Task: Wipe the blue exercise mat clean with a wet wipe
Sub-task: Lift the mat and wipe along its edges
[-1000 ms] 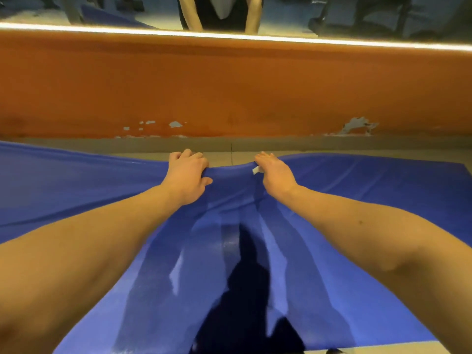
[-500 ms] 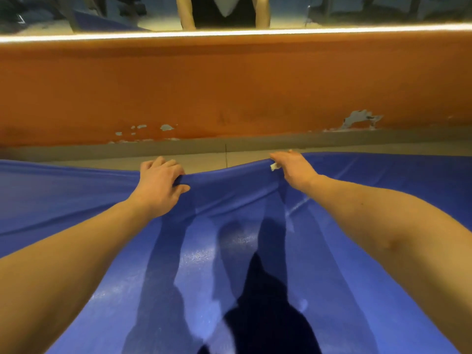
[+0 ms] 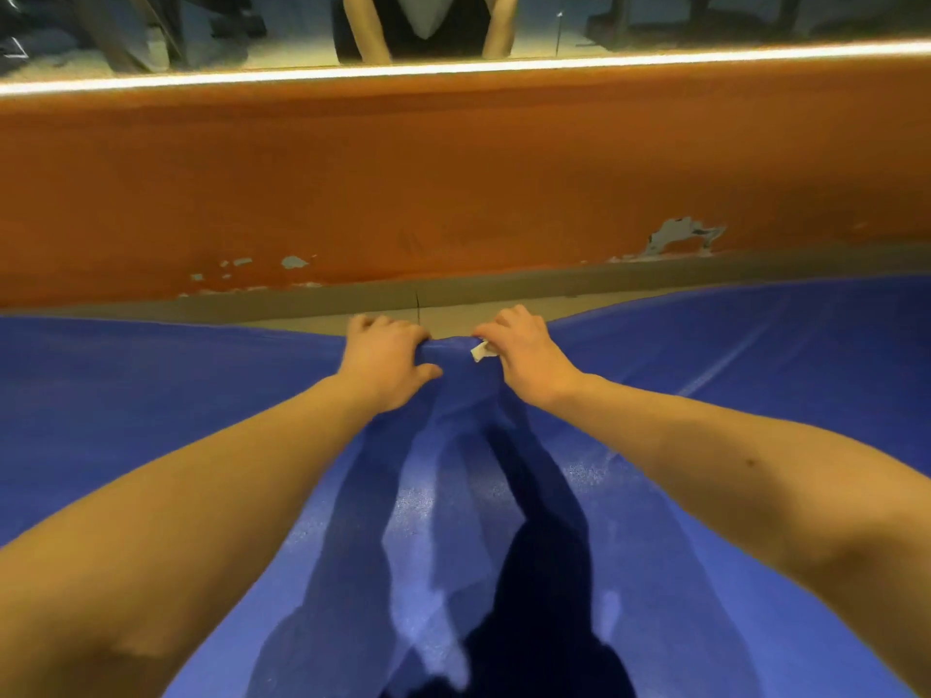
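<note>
Head view, looking forward and down. A blue exercise mat [image 3: 151, 420] with a finely grained surface filled the lower half of the frame, and its far edge ran across the middle. Both bare forearms reached from the lower corners to the centre of that edge, where the mat was gathered into a raised fold between the hands.

The left hand [image 3: 388, 362] gripped the edge with its fingers curled over the far side and its thumb pressed on the near surface. The right hand [image 3: 529, 357], just beside it, had its fingers curled over the same edge. It pinched a small crumpled white wet wipe [image 3: 481, 351] against the mat, and only a corner of the wipe showed at the thumb side.

Dark shadows of the arms and body fell down the centre of the mat, with paler, sheened streaks between them.

Beyond the mat lay a narrow strip of beige floor [image 3: 443, 322] and then a grey skirting board [image 3: 302, 302]. Above these stood an orange painted wall [image 3: 453, 183] with peeled patches [image 3: 685, 236] at right of centre and lower left. A bright light strip [image 3: 453, 69] crossed the top of the frame. Above it a mirror [image 3: 705, 17] showed two bare arms and a dark top in reflection.
</note>
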A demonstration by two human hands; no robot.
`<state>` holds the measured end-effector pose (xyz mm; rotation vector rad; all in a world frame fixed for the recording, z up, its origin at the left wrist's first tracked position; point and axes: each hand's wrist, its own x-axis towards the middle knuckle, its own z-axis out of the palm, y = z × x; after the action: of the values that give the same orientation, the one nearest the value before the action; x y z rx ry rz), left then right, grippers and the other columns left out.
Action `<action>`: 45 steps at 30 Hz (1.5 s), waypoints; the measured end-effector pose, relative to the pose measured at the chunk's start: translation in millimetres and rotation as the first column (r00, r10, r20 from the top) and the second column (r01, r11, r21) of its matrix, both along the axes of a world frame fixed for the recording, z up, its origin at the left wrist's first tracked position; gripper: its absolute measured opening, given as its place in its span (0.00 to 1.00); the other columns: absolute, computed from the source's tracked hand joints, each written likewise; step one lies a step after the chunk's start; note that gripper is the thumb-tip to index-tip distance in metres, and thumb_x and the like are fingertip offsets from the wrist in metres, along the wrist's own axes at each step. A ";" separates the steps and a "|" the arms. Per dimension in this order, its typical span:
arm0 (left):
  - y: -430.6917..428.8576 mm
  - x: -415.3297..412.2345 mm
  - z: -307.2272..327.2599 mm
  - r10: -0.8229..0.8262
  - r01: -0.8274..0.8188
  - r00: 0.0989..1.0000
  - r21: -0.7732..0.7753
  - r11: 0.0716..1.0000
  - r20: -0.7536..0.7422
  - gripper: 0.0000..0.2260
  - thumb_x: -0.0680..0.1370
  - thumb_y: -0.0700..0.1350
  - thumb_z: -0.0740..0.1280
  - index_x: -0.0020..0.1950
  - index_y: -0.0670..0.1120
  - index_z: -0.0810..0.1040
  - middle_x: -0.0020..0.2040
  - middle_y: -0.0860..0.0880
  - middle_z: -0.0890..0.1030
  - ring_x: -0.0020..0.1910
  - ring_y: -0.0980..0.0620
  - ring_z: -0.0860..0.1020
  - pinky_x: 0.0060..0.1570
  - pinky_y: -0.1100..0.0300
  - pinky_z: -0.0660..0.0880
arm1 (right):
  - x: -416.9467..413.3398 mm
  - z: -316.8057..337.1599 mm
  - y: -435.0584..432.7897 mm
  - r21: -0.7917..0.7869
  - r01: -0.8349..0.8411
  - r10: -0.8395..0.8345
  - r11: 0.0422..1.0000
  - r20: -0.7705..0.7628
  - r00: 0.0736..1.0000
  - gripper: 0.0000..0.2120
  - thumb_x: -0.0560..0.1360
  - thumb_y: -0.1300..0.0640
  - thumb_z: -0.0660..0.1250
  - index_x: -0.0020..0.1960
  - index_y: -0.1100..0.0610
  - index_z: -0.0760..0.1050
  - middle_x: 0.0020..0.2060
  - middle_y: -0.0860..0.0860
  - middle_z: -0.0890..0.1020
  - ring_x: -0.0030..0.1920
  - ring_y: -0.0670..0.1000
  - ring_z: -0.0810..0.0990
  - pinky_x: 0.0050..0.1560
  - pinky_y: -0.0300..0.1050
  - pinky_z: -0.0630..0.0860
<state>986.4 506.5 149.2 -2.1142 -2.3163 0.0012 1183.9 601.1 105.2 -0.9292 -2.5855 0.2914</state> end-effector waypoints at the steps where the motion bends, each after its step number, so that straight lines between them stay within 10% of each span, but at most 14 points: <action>1: 7.6 13.6 -4.8 -0.014 0.014 1.000 0.005 1.000 0.024 0.16 0.77 0.61 0.66 0.60 0.54 0.77 0.55 0.53 0.80 0.58 0.47 0.75 0.65 0.50 0.60 | -1.8 0.0 -2.2 0.000 -0.002 0.002 1.000 -0.011 1.000 0.16 0.78 0.71 0.63 0.62 0.61 0.80 0.51 0.59 0.77 0.54 0.62 0.72 0.50 0.50 0.61; 8: 20.0 32.3 -18.1 -0.002 -0.018 0.986 0.115 0.993 0.169 0.08 0.78 0.54 0.69 0.47 0.52 0.73 0.44 0.55 0.74 0.49 0.50 0.71 0.56 0.53 0.60 | 23.6 1.0 5.4 0.049 -0.101 0.101 0.994 -0.005 0.995 0.17 0.73 0.72 0.65 0.60 0.65 0.81 0.54 0.60 0.84 0.56 0.66 0.81 0.58 0.62 0.77; 15: 19.6 40.1 -18.7 -0.011 -0.011 0.981 0.114 0.993 0.193 0.08 0.80 0.53 0.68 0.48 0.52 0.72 0.46 0.55 0.73 0.48 0.51 0.67 0.61 0.52 0.60 | 93.4 -7.1 49.5 -0.026 0.248 -0.244 0.968 0.113 0.963 0.28 0.78 0.76 0.59 0.76 0.63 0.68 0.76 0.59 0.70 0.80 0.59 0.61 0.81 0.49 0.51; 26: 8.6 40.3 -18.5 0.003 -0.025 0.981 0.112 0.993 0.194 0.07 0.79 0.52 0.69 0.48 0.52 0.72 0.45 0.55 0.73 0.50 0.49 0.70 0.60 0.52 0.59 | 49.0 -4.7 14.2 -0.060 -0.179 0.178 0.982 -0.022 0.984 0.22 0.75 0.75 0.58 0.65 0.66 0.79 0.62 0.61 0.82 0.66 0.61 0.78 0.77 0.55 0.61; 35: 4.9 52.1 -7.1 0.014 -0.035 0.984 0.115 0.993 0.178 0.10 0.80 0.51 0.68 0.44 0.50 0.71 0.42 0.53 0.73 0.48 0.47 0.70 0.55 0.53 0.59 | 130.1 0.8 70.9 0.007 0.129 -0.128 0.992 0.164 0.978 0.22 0.83 0.69 0.57 0.74 0.58 0.72 0.69 0.56 0.77 0.74 0.57 0.70 0.80 0.54 0.49; 45: 3.9 72.8 19.9 0.185 -0.184 0.982 0.020 0.983 -0.040 0.18 0.80 0.58 0.64 0.68 0.54 0.74 0.62 0.51 0.78 0.63 0.45 0.72 0.68 0.46 0.59 | 117.8 26.3 28.8 0.082 0.152 -0.161 0.985 0.130 0.978 0.08 0.82 0.63 0.62 0.57 0.54 0.77 0.50 0.52 0.76 0.55 0.56 0.73 0.52 0.47 0.58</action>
<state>1059.2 510.5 169.1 -1.8656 -2.4690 0.0266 1301.7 629.9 131.4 -1.1557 -2.6054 0.0944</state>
